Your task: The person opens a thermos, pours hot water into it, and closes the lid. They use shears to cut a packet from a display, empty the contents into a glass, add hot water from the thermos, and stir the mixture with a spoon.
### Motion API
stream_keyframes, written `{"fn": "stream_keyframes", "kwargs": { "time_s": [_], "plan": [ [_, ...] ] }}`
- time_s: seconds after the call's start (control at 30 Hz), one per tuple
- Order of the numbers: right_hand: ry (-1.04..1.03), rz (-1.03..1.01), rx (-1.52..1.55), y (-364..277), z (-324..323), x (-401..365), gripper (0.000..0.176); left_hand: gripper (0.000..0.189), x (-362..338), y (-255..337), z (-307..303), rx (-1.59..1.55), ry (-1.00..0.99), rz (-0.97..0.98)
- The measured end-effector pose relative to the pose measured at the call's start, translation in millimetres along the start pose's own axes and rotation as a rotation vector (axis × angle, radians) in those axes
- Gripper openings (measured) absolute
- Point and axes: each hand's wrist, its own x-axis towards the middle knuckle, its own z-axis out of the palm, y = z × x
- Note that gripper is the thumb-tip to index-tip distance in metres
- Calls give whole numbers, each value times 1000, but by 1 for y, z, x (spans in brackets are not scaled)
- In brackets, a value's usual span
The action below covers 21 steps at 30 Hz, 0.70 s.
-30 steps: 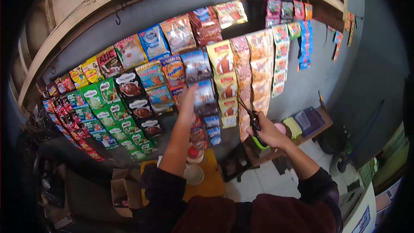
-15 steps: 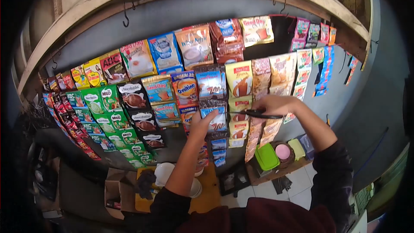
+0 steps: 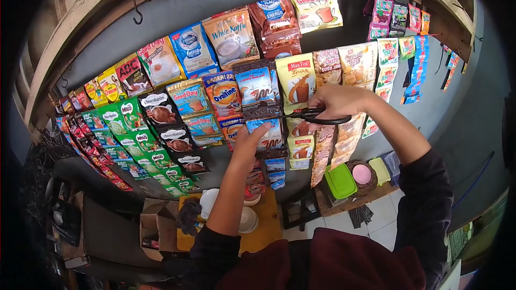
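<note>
My right hand (image 3: 344,102) grips a pair of black-handled scissors (image 3: 330,120). Their blades point left across the seam between two blue-and-brown drink sachets in a hanging strip. The upper sachet (image 3: 258,88) hangs above the blades. My left hand (image 3: 248,142) pinches the lower sachet (image 3: 272,138) at its left side, just under the blades. Whether the seam is cut cannot be made out. Right of this strip hangs a yellow Max Tea strip (image 3: 296,78), partly behind the scissors. An Ovaltine sachet (image 3: 224,98) hangs on the left.
More sachet strips, such as green Milo (image 3: 134,115) and black Chocolatos (image 3: 161,111), line the grey wall. A metal hook (image 3: 137,11) hangs from the wooden beam. Below are a green-lidded container (image 3: 341,181), a pink-topped container (image 3: 362,174) and a cardboard box (image 3: 156,223).
The scissors have moved left, so their blades now cross the strip at the seam above my left hand. My left hand still pinches the lower sachet. The camera view has shifted and come closer.
</note>
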Motion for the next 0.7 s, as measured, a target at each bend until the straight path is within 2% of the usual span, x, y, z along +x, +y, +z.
{"fn": "stream_keyframes", "kwargs": {
  "time_s": [0.13, 0.2, 0.3, 0.33, 0.47, 0.53, 0.63, 0.7],
  "plan": [
    [-19, -29, 52, -3, -7, 2, 46, 26, 1, -3, 2, -30, 18, 24],
    [-43, 50, -34, -10, -8, 5, 49, 27, 1, -3, 3, -1, 18, 87],
    [-49, 38, -49, -15, 0, 12, 51, 27, 1, -9, 3, -53, 31, 51],
    [-88, 98, -29, -17, -2, 11, 53, 27, 1, -9, 3, -55, 32, 49],
    [-108, 55, -86, -19, -9, 11, 52, 27, -1, -8, 6, -25, 43, 73],
    [-58, -4, -95, -14, -7, 15, 52, 27, -2, -8, 10, -18, 50, 83],
    [-54, 82, -99, -23, -5, 15, 52, 27, -2, -10, 17, -93, 53, 48],
    [-35, 46, -143, -27, -12, 10, 53, 27, -2, -11, 18, -99, 43, 44]
  ]
}}
